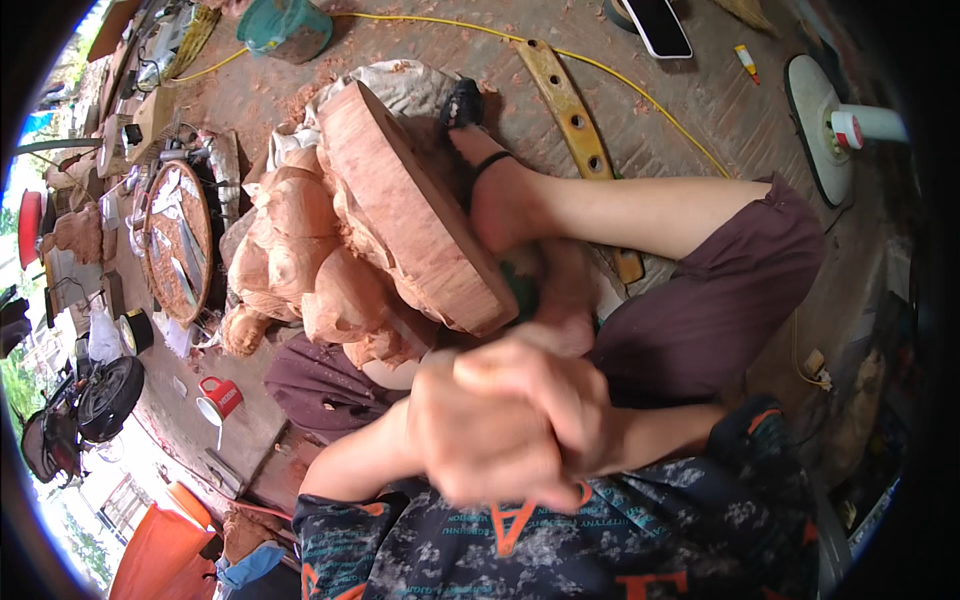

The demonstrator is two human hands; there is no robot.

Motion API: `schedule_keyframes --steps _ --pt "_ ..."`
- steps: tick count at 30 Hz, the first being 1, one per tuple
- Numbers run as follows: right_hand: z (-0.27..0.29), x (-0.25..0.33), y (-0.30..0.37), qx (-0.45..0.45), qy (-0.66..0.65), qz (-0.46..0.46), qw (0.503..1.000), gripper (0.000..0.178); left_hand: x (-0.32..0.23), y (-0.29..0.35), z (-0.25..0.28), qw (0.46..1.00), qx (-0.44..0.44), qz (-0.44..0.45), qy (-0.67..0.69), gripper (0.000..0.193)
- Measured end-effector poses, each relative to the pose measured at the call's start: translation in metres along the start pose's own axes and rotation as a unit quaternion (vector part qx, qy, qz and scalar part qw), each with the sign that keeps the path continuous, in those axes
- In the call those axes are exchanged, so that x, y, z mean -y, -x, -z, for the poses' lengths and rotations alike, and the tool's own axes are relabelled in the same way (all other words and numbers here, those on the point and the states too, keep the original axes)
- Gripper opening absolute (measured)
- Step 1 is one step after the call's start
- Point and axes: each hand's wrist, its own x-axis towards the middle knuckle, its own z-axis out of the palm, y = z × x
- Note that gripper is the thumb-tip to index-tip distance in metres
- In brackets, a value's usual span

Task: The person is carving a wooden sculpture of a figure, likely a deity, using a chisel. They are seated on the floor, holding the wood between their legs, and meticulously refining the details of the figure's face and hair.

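Observation:
My left hand and my right hand are clasped together in front of my chest, blurred by motion. Their fingers wrap round one another, and the palms are hidden. Just beyond them, a large reddish wood carving lies tilted on its side. It has rounded, figure-like forms and a thick, flat base on its right. Neither hand touches the carving. My bent legs flank it, in dark maroon trousers.
A round tray of carving tools stands left of the carving, with a red mug nearer me. Beyond my foot lie a yellow slotted bar, a yellow cord and a phone. A white pedestal stands far right.

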Motion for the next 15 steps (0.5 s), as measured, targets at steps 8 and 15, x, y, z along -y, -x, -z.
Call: schedule_keyframes --steps 8,15 --pt "0.009 0.005 0.017 0.035 -0.01 -0.03 0.999 0.045 -0.011 0.011 -0.004 0.985 0.015 0.001 -0.172 0.026" --pt "-0.011 0.005 0.02 0.025 0.002 0.006 1.0 0.05 -0.01 0.005 0.003 0.999 0.015 0.032 -0.037 0.041"
